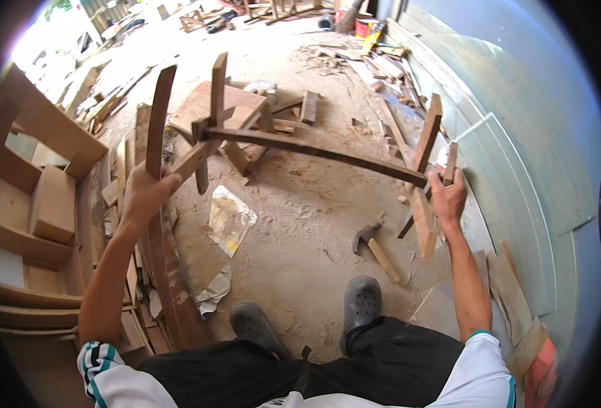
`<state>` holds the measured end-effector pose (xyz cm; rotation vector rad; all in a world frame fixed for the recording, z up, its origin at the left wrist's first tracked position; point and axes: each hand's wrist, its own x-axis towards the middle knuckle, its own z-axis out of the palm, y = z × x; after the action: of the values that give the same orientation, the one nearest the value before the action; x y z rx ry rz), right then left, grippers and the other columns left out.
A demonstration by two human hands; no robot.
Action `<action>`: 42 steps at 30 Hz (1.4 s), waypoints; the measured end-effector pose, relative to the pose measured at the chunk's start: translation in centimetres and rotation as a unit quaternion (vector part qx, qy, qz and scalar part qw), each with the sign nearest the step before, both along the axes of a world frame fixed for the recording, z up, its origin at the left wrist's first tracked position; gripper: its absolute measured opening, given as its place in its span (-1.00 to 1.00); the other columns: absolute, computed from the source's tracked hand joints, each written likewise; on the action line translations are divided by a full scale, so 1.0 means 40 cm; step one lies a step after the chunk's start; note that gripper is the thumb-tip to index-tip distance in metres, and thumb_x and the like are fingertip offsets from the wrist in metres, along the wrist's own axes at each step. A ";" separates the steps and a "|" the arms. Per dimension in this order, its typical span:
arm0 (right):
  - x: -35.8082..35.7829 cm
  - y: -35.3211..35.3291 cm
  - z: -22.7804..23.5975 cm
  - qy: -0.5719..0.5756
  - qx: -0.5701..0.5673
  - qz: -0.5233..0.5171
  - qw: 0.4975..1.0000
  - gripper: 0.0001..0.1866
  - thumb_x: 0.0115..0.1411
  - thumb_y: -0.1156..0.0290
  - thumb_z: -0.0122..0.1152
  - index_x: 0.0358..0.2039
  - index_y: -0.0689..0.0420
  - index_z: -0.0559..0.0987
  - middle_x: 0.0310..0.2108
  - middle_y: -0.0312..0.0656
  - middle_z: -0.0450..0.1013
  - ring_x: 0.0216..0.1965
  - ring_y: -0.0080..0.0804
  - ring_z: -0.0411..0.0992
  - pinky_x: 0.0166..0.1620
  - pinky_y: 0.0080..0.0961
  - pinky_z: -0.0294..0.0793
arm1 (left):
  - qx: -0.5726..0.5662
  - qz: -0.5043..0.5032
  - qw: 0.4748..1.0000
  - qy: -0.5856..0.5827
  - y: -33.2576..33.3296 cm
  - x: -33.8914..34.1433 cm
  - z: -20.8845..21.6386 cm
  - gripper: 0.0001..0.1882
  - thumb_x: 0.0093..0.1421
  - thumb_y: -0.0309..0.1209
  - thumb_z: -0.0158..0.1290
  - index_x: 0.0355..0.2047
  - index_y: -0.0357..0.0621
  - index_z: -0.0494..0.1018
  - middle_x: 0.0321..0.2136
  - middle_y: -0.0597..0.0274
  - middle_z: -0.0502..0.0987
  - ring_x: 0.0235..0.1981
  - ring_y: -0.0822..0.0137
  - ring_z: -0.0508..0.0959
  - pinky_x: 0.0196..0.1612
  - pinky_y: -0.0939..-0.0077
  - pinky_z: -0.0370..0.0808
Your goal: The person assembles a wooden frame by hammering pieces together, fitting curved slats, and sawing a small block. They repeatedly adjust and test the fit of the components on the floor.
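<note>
Between my two hands hangs a dark wooden frame (314, 151), lifted off the floor. One long rail joins crossing upright and slanting pieces at each end, like part of a stool or chair. My left hand (147, 194) is closed around the frame's left end, beside a tall upright piece (160, 122). At the right end, my right hand (448, 195) grips the frame near where the rail meets a slanting leg (427, 136). A claw hammer (376, 250) with a wooden handle lies on the floor below the frame's right part.
Wooden cabinet pieces (52, 204) and long boards (171, 285) crowd my left side. Ahead stand a low wooden block (222, 102) and offcuts. Glass sheets (518, 177) lean along the right wall, with scrap wood (389, 68) at its foot. A torn wrapper (231, 219) lies on the dusty floor.
</note>
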<state>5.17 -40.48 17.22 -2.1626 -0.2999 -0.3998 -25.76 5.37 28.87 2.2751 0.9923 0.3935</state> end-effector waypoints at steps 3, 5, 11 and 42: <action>0.013 -0.151 0.010 -0.012 -0.024 -0.071 0.997 -0.63 0.16 0.28 0.31 -0.16 0.31 0.57 -0.18 0.04 0.63 -0.19 -0.04 0.62 -0.09 -0.21 0.54 | 0.008 -0.085 0.996 -0.005 -0.052 0.195 -0.008 -0.74 0.00 -0.29 0.27 -0.47 -0.27 0.57 -0.65 0.24 0.55 -0.62 0.44 0.54 -0.49 0.44 0.46; 0.021 -0.240 -0.027 -0.006 -0.046 -0.125 0.991 -0.64 0.16 0.27 0.30 -0.16 0.31 0.57 -0.18 0.05 0.63 -0.17 -0.02 0.62 -0.07 -0.21 0.53 | 0.002 -0.121 0.989 0.087 -0.055 0.342 -0.055 -0.73 0.01 -0.25 0.24 -0.47 -0.25 0.60 -0.65 0.25 0.55 -0.65 0.41 0.53 -0.53 0.42 0.44; -0.002 -0.378 -0.167 0.024 -0.057 -0.250 0.966 -0.59 0.19 0.21 0.29 -0.17 0.34 0.55 -0.15 0.09 0.62 -0.12 0.09 0.58 -0.02 -0.15 0.50 | 0.083 -0.201 0.974 0.063 -0.193 0.715 -0.206 -0.67 -0.05 -0.18 0.21 -0.43 -0.23 0.60 -0.53 -0.02 0.63 -0.43 0.05 0.66 -0.28 0.17 0.57; -0.024 -0.345 -0.420 0.114 -0.092 -0.331 0.932 -0.52 0.16 0.10 0.35 -0.15 0.29 0.52 -0.24 0.20 0.56 -0.14 0.21 0.53 -0.07 -0.01 0.46 | 0.185 -0.220 0.953 0.099 -0.237 1.049 -0.544 -0.54 0.11 -0.06 0.16 -0.14 -0.17 0.52 -0.25 -0.14 0.65 -0.14 -0.11 0.64 -0.06 0.04 0.56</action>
<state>4.19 -54.27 0.41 -2.4283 0.5651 -0.4974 16.19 -4.10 7.13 2.8303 0.4987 0.1684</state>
